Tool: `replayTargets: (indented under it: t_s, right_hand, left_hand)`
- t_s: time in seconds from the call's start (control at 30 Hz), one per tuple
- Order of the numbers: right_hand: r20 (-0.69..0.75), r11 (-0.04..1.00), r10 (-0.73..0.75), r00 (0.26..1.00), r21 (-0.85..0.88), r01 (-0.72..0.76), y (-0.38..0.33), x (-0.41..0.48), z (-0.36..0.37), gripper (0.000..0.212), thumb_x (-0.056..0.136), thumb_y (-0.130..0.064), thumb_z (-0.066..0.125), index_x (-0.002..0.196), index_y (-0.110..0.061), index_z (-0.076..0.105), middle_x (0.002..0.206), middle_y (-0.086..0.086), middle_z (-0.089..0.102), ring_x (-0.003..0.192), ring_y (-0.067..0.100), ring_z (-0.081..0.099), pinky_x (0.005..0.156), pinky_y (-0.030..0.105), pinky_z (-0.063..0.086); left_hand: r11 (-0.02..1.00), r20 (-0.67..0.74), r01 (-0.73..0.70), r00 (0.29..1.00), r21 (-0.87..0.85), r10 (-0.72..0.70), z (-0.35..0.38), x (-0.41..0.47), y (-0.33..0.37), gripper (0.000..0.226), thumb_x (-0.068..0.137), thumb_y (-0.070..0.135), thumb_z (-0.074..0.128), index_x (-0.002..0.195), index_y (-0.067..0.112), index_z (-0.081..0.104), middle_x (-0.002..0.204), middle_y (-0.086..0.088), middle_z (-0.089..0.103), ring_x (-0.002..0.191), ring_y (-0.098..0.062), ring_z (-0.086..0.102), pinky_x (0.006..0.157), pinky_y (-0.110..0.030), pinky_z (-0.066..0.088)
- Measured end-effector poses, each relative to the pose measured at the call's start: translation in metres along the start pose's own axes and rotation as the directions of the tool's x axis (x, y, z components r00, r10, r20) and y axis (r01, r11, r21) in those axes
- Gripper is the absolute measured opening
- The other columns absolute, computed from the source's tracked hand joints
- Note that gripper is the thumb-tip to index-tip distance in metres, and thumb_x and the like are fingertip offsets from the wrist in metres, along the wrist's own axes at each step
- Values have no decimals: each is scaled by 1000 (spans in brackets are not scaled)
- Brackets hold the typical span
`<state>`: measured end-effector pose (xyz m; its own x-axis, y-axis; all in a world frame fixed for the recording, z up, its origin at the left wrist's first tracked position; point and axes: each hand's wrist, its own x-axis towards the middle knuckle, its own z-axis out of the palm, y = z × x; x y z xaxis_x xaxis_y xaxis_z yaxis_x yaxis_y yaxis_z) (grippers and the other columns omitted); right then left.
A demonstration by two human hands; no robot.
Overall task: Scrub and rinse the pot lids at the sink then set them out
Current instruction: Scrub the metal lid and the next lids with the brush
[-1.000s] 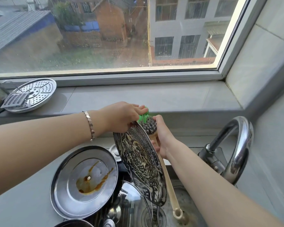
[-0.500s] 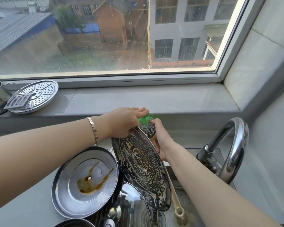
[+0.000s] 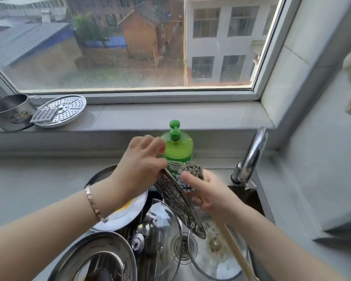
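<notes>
Soapy metal lid (image 3: 180,205), tilted on edge over sink (image 3: 249,199) at frame centre, is pinched at top rim by left hand (image 3: 142,169), steel scourer (image 3: 190,172) gripped in right hand (image 3: 210,192); judged stiff, light, slippery, so rim hold advised.

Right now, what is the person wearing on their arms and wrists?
Nothing covers the left arm or the right arm: no sleeves show up to the frame edge, and no gloves. A silver-coloured link bracelet circles the left wrist. The right wrist shows no jewellery.
</notes>
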<state>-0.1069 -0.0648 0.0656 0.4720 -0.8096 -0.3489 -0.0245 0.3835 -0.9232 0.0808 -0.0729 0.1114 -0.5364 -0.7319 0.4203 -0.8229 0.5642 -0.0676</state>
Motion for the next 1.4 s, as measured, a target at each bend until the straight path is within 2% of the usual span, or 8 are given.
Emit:
replayTargets:
  t_s: [0.17,0.4,0.57,0.7,0.83,0.9,1.03,1.4]
  right_hand:
    - [-163,960,-220,962,-211,184,11,-55,3,63,52,-6,85,104,-20,53,95,7,70,86,20,69,77,37,57]
    - [-282,919,-321,904,-324,225,30,-95,-11,53,53,3,77,95,-21,55,81,-1,67,73,13,65,67,30,54]
    - [-271,905,-322,907,-369,211,50,-114,-9,54,55,3,77,96,-23,52,82,2,64,72,12,62,65,29,53]
    - [-197,966,-160,967,-234,113,75,-128,-16,72,52,-25,86,112,-30,46,94,-6,65,83,3,65,72,23,55]
    - [-293,977,-37,955,-213,-27,90,-130,-40,62,89,-57,43,143,-36,23,119,-17,46,98,-8,47,86,17,40]
    - [-328,941,-94,940,-338,-24,91,-124,-44,52,98,-41,34,146,-34,16,131,-19,39,120,-2,38,104,23,29]
    - [-343,850,-232,910,-526,19,82,-108,-23,59,88,-37,58,141,-39,32,108,-6,57,86,10,52,89,30,44]
    - [-302,738,-487,819,-644,201,66,-85,-16,38,80,-38,67,117,-35,61,91,-14,55,68,1,53,69,24,45]
  left_hand:
    - [918,17,366,930,-150,-368,-7,-18,49,15,61,6,82,70,8,71,72,-13,59,57,-34,56,50,-33,40]
    - [700,290,602,799,-385,-527,0,-22,96,9,77,7,57,80,15,59,66,-4,64,70,-32,58,62,-32,46]
    - [-256,682,721,389,-644,-619,13,-21,130,13,84,4,53,73,8,48,71,-14,55,54,-24,62,50,-33,56]
    - [-192,680,782,359,-593,-639,25,-42,146,25,77,-12,58,82,11,49,81,-19,55,62,-26,61,51,-34,56]
    - [-101,688,808,421,-581,-592,29,-69,150,62,84,4,57,134,32,34,79,-16,60,68,-23,58,59,-32,47]
    - [14,607,803,462,-596,-647,31,-71,150,30,87,21,58,116,14,55,76,-11,61,72,-20,58,67,-32,45]
    - [248,411,800,514,-547,-753,34,-69,164,42,96,24,46,61,0,47,53,1,40,51,-16,35,48,-21,27]
    - [440,240,692,655,-572,-717,26,-75,166,41,99,31,38,67,8,47,57,2,44,54,-9,40,53,-21,30]
